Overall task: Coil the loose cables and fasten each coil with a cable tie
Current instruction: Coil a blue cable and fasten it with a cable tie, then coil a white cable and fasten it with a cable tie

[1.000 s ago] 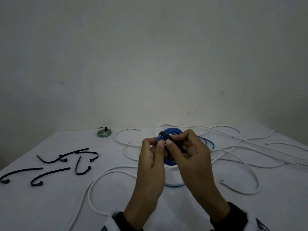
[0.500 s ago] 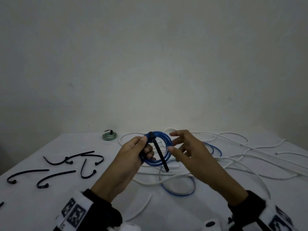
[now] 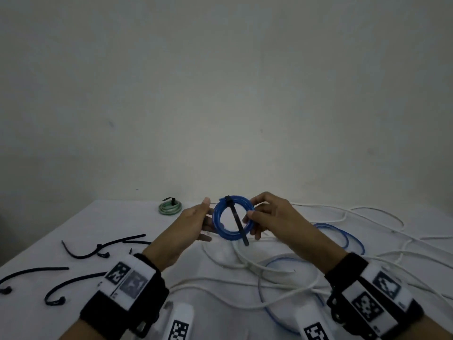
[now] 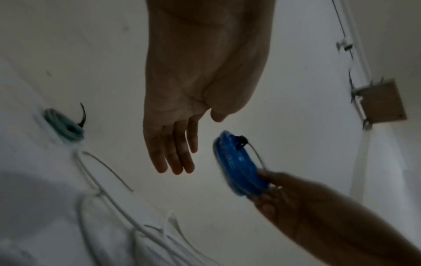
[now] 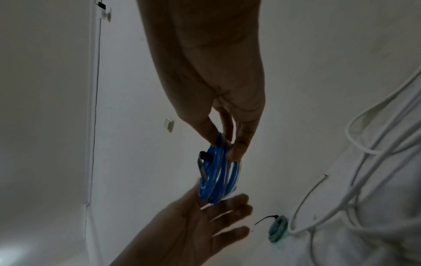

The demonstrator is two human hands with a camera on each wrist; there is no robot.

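A blue cable coil (image 3: 221,229) is held upright above the table, with a black cable tie (image 3: 237,223) fastened round its top and the tail hanging across the ring. My right hand (image 3: 250,213) pinches the coil's right side between thumb and fingers, as the right wrist view shows (image 5: 224,145). My left hand (image 3: 204,220) is at the coil's left with straight fingers and holds nothing. In the left wrist view a gap shows between the left hand (image 4: 182,153) and the blue coil (image 4: 239,167).
A tied green coil (image 3: 169,207) lies at the table's far edge. Several loose black cable ties (image 3: 98,249) lie on the left. Tangled white cables (image 3: 269,273) and a loose blue cable (image 3: 343,238) cover the middle and right of the white table (image 3: 61,224).
One second ago both hands worked at the tie. Half a second ago the left hand held the coil; now the right hand pinches it and the left hand has let go.
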